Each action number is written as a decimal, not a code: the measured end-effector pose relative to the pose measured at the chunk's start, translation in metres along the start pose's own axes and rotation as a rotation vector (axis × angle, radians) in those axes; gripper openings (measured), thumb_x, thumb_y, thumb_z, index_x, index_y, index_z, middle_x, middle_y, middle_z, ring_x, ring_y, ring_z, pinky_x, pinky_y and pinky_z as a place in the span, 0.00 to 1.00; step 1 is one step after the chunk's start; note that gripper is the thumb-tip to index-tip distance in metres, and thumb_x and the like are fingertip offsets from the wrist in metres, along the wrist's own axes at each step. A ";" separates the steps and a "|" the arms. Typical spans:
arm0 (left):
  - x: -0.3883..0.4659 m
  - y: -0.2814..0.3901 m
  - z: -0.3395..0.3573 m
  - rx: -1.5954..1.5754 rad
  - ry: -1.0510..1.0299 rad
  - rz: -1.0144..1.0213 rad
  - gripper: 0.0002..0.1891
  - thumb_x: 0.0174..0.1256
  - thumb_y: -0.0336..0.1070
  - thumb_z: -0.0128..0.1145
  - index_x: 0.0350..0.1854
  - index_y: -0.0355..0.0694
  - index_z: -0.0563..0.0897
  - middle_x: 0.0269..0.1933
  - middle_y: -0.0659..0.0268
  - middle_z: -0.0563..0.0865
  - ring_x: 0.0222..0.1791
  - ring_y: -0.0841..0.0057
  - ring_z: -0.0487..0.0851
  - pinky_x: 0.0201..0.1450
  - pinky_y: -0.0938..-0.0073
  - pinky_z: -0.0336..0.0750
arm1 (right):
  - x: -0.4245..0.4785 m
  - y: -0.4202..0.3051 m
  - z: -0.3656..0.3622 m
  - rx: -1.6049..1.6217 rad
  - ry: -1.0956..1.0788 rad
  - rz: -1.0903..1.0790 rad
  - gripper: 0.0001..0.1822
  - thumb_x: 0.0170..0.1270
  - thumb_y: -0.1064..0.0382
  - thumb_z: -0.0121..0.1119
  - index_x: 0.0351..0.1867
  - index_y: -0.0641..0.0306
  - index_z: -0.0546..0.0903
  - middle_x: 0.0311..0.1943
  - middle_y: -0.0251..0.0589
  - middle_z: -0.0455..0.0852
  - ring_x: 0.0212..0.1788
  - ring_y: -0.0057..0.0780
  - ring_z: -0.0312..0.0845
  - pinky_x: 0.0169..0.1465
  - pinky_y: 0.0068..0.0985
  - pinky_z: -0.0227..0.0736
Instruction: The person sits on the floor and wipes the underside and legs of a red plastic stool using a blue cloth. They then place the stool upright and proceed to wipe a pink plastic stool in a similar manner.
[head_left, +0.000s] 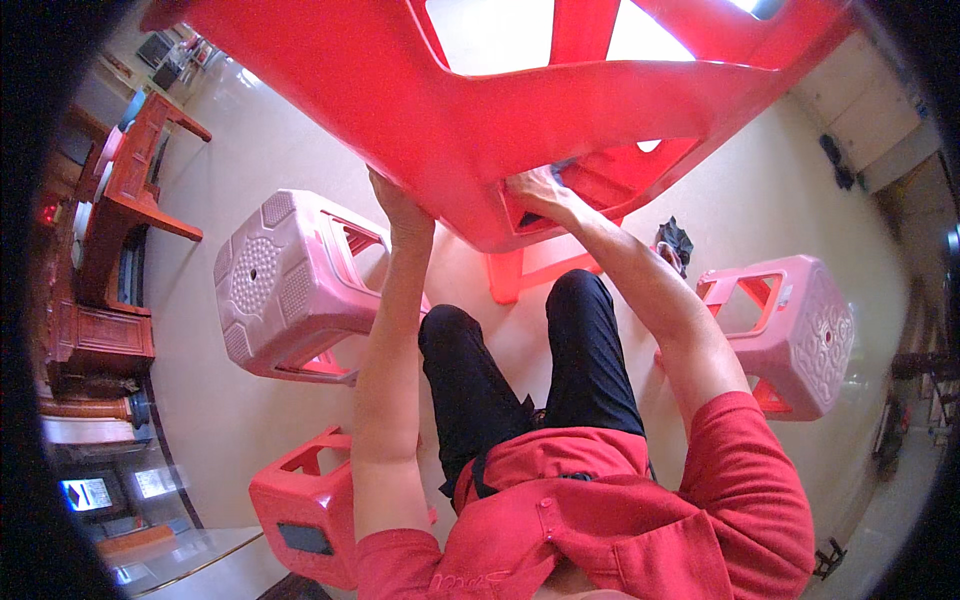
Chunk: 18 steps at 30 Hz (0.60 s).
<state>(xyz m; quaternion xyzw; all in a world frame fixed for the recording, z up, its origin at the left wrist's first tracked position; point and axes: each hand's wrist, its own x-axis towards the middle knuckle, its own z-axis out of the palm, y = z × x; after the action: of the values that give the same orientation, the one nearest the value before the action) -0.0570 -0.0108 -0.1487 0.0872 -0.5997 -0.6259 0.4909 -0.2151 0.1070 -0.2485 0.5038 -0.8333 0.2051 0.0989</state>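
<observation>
A large red plastic piece of furniture (480, 142), with wide openings and slats, fills the top of the view, tilted in front of me. My left hand (397, 201) grips its lower left edge; the fingers are hidden behind the plastic. Through a lower opening reaches my right hand (538, 189), its fingers mostly hidden inside. Beside those fingers shows a small dark blue thing (559, 172), perhaps cloth; whether I hold it is unclear. Below the furniture, a red plastic leg (505, 279) stands between my knees and the floor beyond.
A pink plastic stool (255, 274) lies on its side at left, another pink stool (821, 337) at right. A red stool (304, 517) is at lower left. Dark crumpled material (675, 240) lies on the floor near the right stool. Wooden furniture (142, 202) lines the left.
</observation>
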 end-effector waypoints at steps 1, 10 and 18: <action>-0.002 -0.002 -0.007 0.058 -0.016 0.036 0.37 0.61 0.65 0.44 0.59 0.36 0.64 0.54 0.58 0.71 0.54 0.67 0.72 0.54 0.64 0.71 | 0.001 -0.010 -0.006 0.075 -0.022 -0.061 0.13 0.57 0.60 0.48 0.40 0.61 0.80 0.43 0.52 0.80 0.49 0.48 0.73 0.47 0.48 0.69; -0.013 0.007 -0.012 0.163 0.002 0.057 0.40 0.58 0.68 0.46 0.60 0.37 0.60 0.53 0.59 0.69 0.53 0.67 0.71 0.55 0.63 0.71 | 0.026 0.002 -0.034 0.147 0.202 -0.058 0.21 0.60 0.56 0.47 0.54 0.58 0.74 0.55 0.48 0.74 0.58 0.46 0.68 0.60 0.45 0.61; 0.000 -0.005 -0.015 0.013 0.044 0.019 0.39 0.61 0.68 0.40 0.62 0.37 0.60 0.54 0.57 0.69 0.54 0.66 0.71 0.54 0.62 0.72 | 0.011 0.050 -0.071 -0.300 -0.284 0.441 0.21 0.62 0.52 0.48 0.54 0.57 0.75 0.55 0.46 0.74 0.59 0.46 0.66 0.52 0.53 0.65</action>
<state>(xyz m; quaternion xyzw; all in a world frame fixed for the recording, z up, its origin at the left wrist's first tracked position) -0.0489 -0.0221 -0.1574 0.0985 -0.5934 -0.6154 0.5093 -0.2673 0.1504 -0.1929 0.3143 -0.9490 0.0239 0.0078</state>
